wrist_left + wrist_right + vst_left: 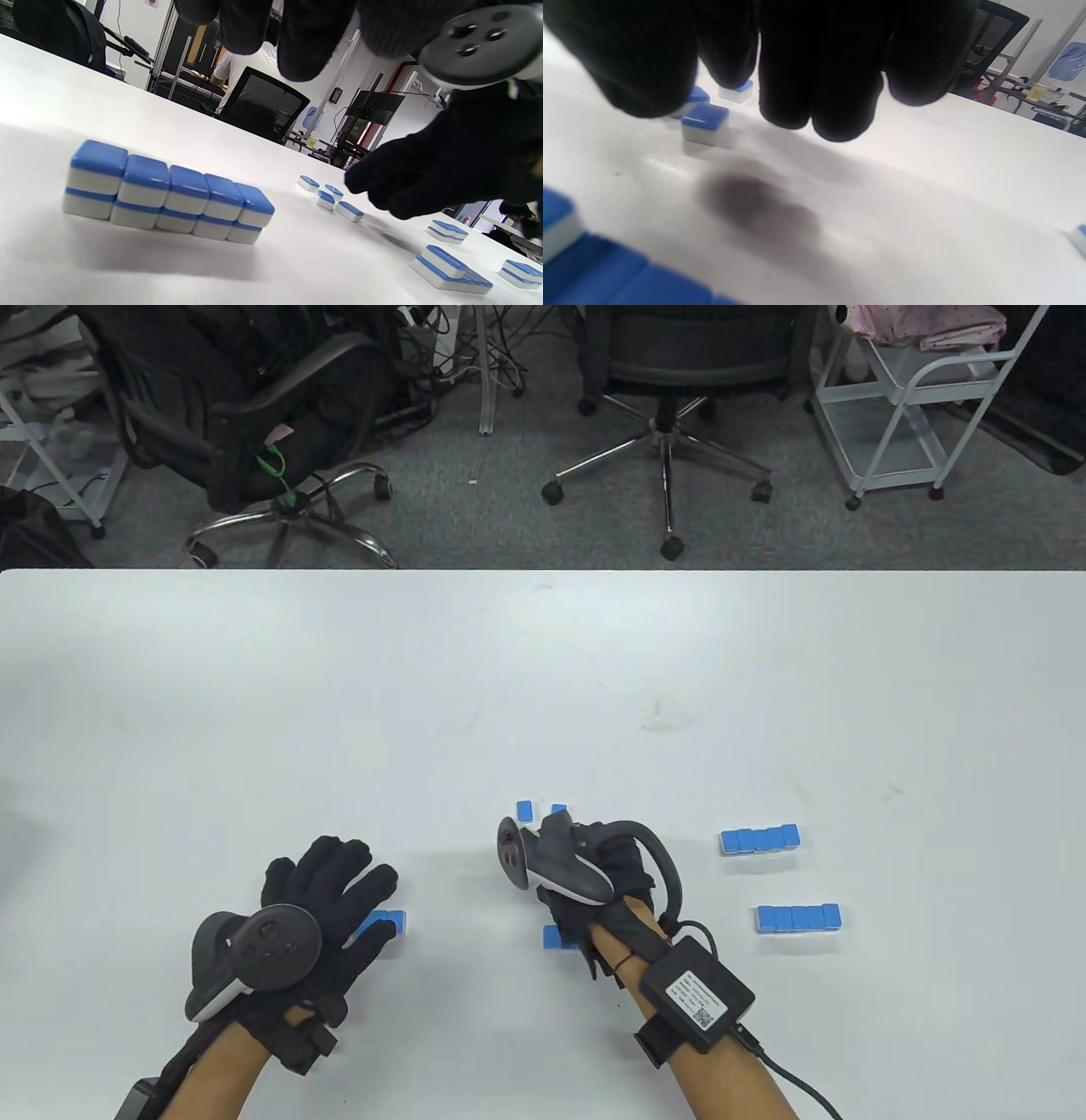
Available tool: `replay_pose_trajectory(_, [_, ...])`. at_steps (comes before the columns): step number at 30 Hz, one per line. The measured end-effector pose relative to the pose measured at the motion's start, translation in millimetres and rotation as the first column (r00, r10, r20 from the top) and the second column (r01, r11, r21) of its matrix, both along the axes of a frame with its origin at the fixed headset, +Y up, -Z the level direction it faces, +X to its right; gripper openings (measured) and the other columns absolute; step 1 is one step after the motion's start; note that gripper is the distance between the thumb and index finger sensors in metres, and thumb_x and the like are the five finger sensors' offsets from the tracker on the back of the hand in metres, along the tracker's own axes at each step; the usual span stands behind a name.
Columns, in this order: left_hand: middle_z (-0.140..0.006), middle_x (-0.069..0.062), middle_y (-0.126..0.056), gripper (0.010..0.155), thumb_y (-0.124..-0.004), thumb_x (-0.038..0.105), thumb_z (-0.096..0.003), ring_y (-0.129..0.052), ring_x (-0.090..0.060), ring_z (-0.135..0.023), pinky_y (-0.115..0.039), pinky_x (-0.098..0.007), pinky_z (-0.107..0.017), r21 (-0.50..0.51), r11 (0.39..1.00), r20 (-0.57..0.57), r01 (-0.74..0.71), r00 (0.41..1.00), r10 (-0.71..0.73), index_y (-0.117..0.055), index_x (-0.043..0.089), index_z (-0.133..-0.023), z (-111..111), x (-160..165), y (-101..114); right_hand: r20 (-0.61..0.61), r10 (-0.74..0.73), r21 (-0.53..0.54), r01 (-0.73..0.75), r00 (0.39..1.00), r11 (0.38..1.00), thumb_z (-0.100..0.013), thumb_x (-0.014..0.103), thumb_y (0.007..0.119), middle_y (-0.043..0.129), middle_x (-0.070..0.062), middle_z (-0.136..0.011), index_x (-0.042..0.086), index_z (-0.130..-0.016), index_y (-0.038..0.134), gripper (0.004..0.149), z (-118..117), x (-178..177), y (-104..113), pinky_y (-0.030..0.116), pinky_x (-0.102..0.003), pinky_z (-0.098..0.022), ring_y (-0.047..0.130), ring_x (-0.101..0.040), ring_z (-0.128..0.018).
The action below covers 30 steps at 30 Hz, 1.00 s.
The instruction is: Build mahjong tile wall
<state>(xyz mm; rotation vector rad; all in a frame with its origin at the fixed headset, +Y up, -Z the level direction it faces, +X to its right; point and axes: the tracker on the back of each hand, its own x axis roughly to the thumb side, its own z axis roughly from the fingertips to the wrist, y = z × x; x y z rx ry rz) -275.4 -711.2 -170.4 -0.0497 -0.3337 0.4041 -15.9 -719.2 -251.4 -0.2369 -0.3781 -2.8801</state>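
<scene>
A two-layer wall of blue-backed mahjong tiles (169, 195), five long, stands under my left hand (339, 891); only its right end (386, 923) shows in the table view. The left fingers (297, 42) are spread and hover above it, holding nothing. My right hand (626, 861) sits mid-table, its fingers (818, 84) hanging just over the table with nothing in them. Loose single tiles (524, 811) (326, 197) (705, 123) lie just beyond its fingertips. Another small tile stack (556, 937) (449, 271) lies below the right wrist.
Two more rows of blue tiles (761, 839) (799, 918) lie to the right of my right hand. The white table (543, 687) stretches far beyond the tiles. Office chairs (670, 407) and a white cart (916, 398) stand on the floor behind its far edge.
</scene>
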Motion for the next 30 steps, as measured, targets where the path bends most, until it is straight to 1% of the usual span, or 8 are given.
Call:
replay_pose_trajectory(7, [-0.121, -0.001, -0.042, 0.063, -0.065, 0.059, -0.0483, -0.029, -0.032, -0.114, -0.02, -0.068, -0.077, 0.012, 1.0, 0.008, 0.003, 1.0, -0.003, -0.062, 0.035, -0.107, -1.3, 0.2, 0.4, 0.014, 0.077, 0.039, -0.078, 0.997, 0.996, -0.032, 0.045, 0.091, 0.098, 0.004, -0.075, 0.035, -0.083, 0.08, 0.054, -13.3, -11.2, -23.9, 0.08, -0.051, -0.057, 0.1, -0.022, -0.062])
replay_pose_trajectory(9, [-0.121, -0.001, -0.042, 0.063, -0.065, 0.059, -0.0483, -0.029, -0.032, -0.114, -0.019, -0.068, -0.077, 0.007, 1.0, 0.008, 0.004, 1.0, -0.004, -0.063, 0.035, -0.107, -2.3, 0.3, -0.3, 0.012, 0.056, 0.053, -0.057, 0.998, 0.997, -0.031, 0.045, 0.092, 0.099, 0.004, -0.072, 0.033, -0.082, 0.082, 0.053, -13.9, -10.6, -26.2, 0.08, -0.052, -0.056, 0.101, -0.022, -0.06])
replay_pose_trajectory(14, [-0.121, -0.001, -0.042, 0.063, -0.065, 0.059, -0.0482, -0.028, -0.032, -0.114, -0.019, -0.068, -0.077, 0.011, 1.0, 0.007, 0.002, 1.0, -0.002, -0.062, 0.036, -0.107, -2.6, 0.1, 0.1, -0.024, 0.106, 0.012, -0.105, 0.994, 0.994, -0.031, 0.048, 0.091, 0.098, 0.004, -0.071, 0.03, -0.081, 0.082, 0.054, -12.0, -1.8, -30.8, 0.08, -0.052, -0.056, 0.1, -0.023, -0.061])
replay_pose_trajectory(17, [-0.121, -0.001, -0.042, 0.063, -0.065, 0.059, -0.0483, -0.029, -0.032, -0.114, -0.019, -0.068, -0.077, 0.007, 1.0, 0.009, 0.003, 1.0, -0.003, -0.063, 0.035, -0.107, -2.3, 0.6, -0.3, -0.008, 0.021, -0.038, -0.022, 1.0, 0.999, -0.032, 0.05, 0.088, 0.096, 0.003, -0.074, 0.029, -0.082, 0.08, 0.055, -10.8, 17.2, -26.6, 0.079, -0.053, -0.057, 0.098, -0.024, -0.064])
replay_pose_trajectory(19, [-0.121, -0.001, -0.042, 0.063, -0.065, 0.059, -0.0483, -0.029, -0.032, -0.114, -0.019, -0.068, -0.077, 0.007, 1.0, 0.011, 0.004, 1.0, -0.004, -0.062, 0.035, -0.107, -2.1, 1.0, -0.4, -0.004, -0.072, -0.05, 0.072, 0.997, 0.996, -0.033, 0.049, 0.088, 0.094, 0.001, -0.077, 0.029, -0.083, 0.078, 0.055, -3.7, 35.6, -18.8, 0.077, -0.054, -0.057, 0.096, -0.027, -0.067])
replay_pose_trajectory(22, [-0.121, -0.001, -0.042, 0.063, -0.065, 0.059, -0.0483, -0.029, -0.032, -0.114, -0.02, -0.068, -0.077, 0.008, 1.0, 0.014, 0.006, 1.0, -0.006, -0.062, 0.035, -0.107, -2.2, 1.5, -0.6, -0.036, -0.111, -0.073, 0.108, 0.993, 0.991, -0.033, 0.05, 0.087, 0.09, -0.001, -0.083, 0.03, -0.084, 0.077, 0.055, 15.1, 53.1, -11.5, 0.074, -0.056, -0.061, 0.092, -0.029, -0.074])
replay_pose_trajectory(27, [-0.121, -0.001, -0.042, 0.063, -0.065, 0.059, -0.0483, -0.028, -0.032, -0.114, -0.019, -0.068, -0.077, 0.003, 1.0, 0.01, 0.005, 1.0, -0.006, -0.062, 0.035, -0.107, -2.4, 1.9, -1.4, -0.121, -0.15, -0.037, 0.146, 0.981, 0.989, -0.032, 0.05, 0.087, 0.081, -0.004, -0.095, 0.032, -0.083, 0.077, 0.056, 44.3, 60.6, -15.9, 0.068, -0.059, -0.066, 0.085, -0.031, -0.084])
replay_pose_trajectory(30, [-0.121, 0.0, -0.042, 0.063, -0.065, 0.059, -0.0483, -0.028, -0.032, -0.114, -0.019, -0.068, -0.077, -0.018, 1.0, -0.004, -0.007, 1.0, 0.007, -0.062, 0.035, -0.107, 0.0, -0.3, -3.9, -0.145, -0.172, -0.023, 0.171, 0.974, 0.985, -0.032, 0.05, 0.087, 0.077, -0.004, -0.099, 0.032, -0.083, 0.078, 0.055, 52.9, 59.4, -19.4, 0.065, -0.061, -0.069, 0.081, -0.033, -0.088])
